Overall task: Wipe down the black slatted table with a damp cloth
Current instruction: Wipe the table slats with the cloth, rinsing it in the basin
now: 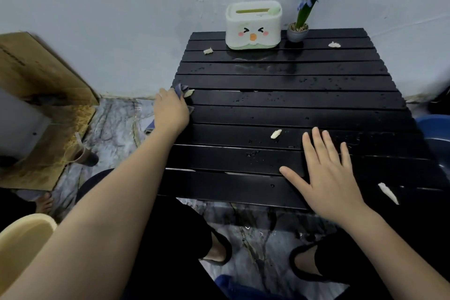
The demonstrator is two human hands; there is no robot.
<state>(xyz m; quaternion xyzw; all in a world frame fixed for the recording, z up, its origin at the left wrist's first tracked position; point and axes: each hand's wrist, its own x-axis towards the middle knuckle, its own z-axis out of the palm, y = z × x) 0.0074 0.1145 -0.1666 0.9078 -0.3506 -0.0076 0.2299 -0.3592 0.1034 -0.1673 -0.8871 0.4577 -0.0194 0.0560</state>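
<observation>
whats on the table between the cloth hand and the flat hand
In the head view, one pale scrap lies on the wet black slats between the left hand, holding the cloth, and the flat right hand.

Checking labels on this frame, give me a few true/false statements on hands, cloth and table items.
1. The left hand holds the cloth at the table's left edge. True.
2. The right hand grips a second cloth. False: it lies flat and open on the slats, holding nothing.
3. The tissue box stands at the back beside the potted flower. True.
4. The tabletop is dry. False: droplets and a wet sheen show on the slats.
5. Pale scraps lie scattered on the table. True.
</observation>
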